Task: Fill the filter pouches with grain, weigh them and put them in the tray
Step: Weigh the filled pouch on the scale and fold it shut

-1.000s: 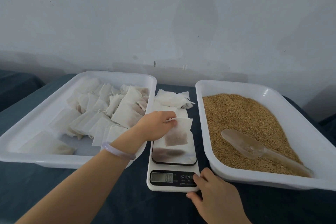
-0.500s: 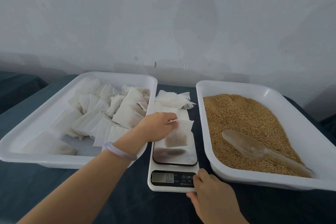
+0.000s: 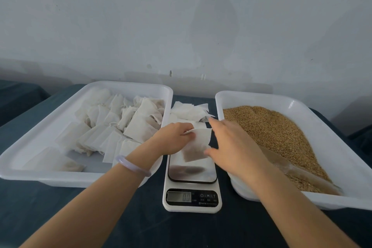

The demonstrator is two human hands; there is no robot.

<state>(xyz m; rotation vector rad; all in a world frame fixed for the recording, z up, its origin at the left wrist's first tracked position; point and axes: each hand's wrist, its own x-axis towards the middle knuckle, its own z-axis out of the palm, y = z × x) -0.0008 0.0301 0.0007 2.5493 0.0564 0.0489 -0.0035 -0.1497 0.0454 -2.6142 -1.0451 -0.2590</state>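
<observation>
- Our left hand (image 3: 177, 139) reaches across the near right corner of the left tray (image 3: 128, 85). Its grip is pinched on the top edge of a filter pouch (image 3: 198, 144).
- The pouch hangs over the far edge of the scale (image 3: 191, 208) platform, with a dark patch of grain showing through its lower half. We cannot tell whether its lower edge touches the platform. The display (image 3: 179, 196) seems to read zero.
- Our right hand (image 3: 231, 147) is blurred, fingers stretched out and apart, its grip holding nothing. It sits just right of the pouch with the thumb close to the pouch's lower right corner, and the forearm crosses the near left rim of the grain tray (image 3: 261, 94).
- The scale fills the gap between the two trays, its sides just beside both rims. Behind it a pile of empty pouches (image 3: 189, 110) takes up the rest of that gap.
- The left tray holds many filled pouches (image 3: 136, 123) heaped towards its far right side, and bare tray floor shows along the near edge.
- Grain (image 3: 271, 131) slopes across the right tray, with a translucent scoop (image 3: 302, 173) lying in it near the front rim, partly hidden by our right forearm.
- A strip of dark cloth-covered surface (image 3: 120, 219) runs along the near side, crossed by both forearms. A pale bracelet (image 3: 132, 167) circles the left wrist.
</observation>
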